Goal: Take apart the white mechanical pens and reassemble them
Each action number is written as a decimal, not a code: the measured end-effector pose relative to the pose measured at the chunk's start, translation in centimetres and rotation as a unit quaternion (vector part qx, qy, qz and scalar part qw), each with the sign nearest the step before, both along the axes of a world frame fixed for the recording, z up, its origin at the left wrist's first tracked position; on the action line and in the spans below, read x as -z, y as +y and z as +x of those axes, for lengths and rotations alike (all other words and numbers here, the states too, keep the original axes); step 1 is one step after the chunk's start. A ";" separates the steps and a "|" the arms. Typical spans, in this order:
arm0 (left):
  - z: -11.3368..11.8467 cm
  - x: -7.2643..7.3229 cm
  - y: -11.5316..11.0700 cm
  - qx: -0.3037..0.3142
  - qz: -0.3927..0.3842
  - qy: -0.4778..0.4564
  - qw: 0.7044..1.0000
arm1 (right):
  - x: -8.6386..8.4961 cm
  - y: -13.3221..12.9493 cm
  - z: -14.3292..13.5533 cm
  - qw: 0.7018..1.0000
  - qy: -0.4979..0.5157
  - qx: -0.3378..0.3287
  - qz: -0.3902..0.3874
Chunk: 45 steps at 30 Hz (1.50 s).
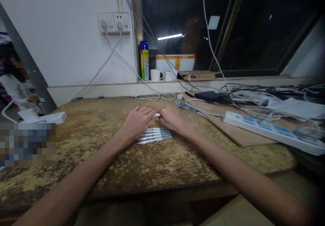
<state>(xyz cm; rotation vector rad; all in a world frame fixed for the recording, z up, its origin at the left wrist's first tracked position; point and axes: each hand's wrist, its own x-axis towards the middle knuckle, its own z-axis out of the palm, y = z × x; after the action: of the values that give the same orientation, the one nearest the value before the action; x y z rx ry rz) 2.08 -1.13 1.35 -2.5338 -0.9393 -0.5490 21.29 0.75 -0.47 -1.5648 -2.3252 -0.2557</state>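
Between my two hands is a white pen (157,115), of which only a short middle stretch shows. My left hand (137,121) is closed around its left end, and my right hand (173,119) closes on its right end. Just below them on the worn wooden table (162,166), several white and grey pens (155,138) lie side by side in a row. My left wrist and fingers cover part of the upper pens' left ends.
To the right, a white power strip (264,128) rests on a brown board (228,131) among tangled cables. Another power strip (57,118) sits at the left. A spray can (144,62) and a white mug (155,74) stand on the windowsill. A person (17,80) is at far left.
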 end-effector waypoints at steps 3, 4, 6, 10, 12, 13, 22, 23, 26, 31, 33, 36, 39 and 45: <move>0.1 0.1 0.0 -0.010 -0.011 -0.010 1.000 | 0.0 0.2 -0.2 1.000 -0.013 -0.004 0.002; 0.1 0.1 0.0 -0.012 -0.012 -0.013 1.000 | 0.1 0.2 -0.2 1.000 -0.014 -0.005 0.005; 0.0 0.0 0.1 -0.011 -0.015 -0.021 1.000 | 0.1 0.3 0.0 1.000 -0.002 -0.011 0.016; -0.8 0.3 0.5 -0.009 -0.048 -0.057 0.997 | 0.6 0.3 0.6 0.994 0.090 -0.052 0.035; -1.5 0.5 1.0 -0.019 -0.065 -0.076 0.995 | 1.0 0.4 1.0 0.985 0.143 -0.092 0.017; -1.8 0.6 1.2 -0.024 -0.072 -0.084 0.994 | 1.2 0.4 1.2 0.979 0.169 -0.111 0.003; -2.9 1.4 2.6 0.022 -0.130 -0.118 0.984 | 1.6 0.6 1.9 0.912 0.348 -0.201 -0.076; -2.8 1.5 2.6 0.027 -0.134 -0.120 0.983 | 1.7 0.7 1.9 0.907 0.360 -0.207 -0.072; -2.8 1.6 2.7 0.042 -0.142 -0.119 0.982 | 2.2 0.8 1.6 0.894 0.385 -0.220 -0.062; -2.8 1.6 2.7 0.061 -0.142 -0.113 0.982 | 2.2 0.6 1.2 0.894 0.379 -0.215 -0.104; -2.8 1.7 2.8 0.063 -0.140 -0.115 0.981 | 2.1 0.5 1.1 0.890 0.383 -0.224 -0.104; -2.8 1.8 2.9 0.059 -0.143 -0.116 0.981 | 2.0 0.4 1.0 0.878 0.408 -0.238 -0.080; -2.8 1.8 2.9 0.057 -0.142 -0.116 0.981 | 2.0 0.3 0.8 0.877 0.412 -0.230 -0.089; -2.8 1.5 2.6 0.060 -0.143 -0.112 0.982 | 1.9 0.6 0.9 0.876 0.402 -0.249 -0.095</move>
<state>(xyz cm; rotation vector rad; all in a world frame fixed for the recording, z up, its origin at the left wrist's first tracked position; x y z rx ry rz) -0.72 1.50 -0.14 -2.8450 -1.0091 -0.8002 22.19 1.32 -2.39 -0.8172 -1.9704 0.6457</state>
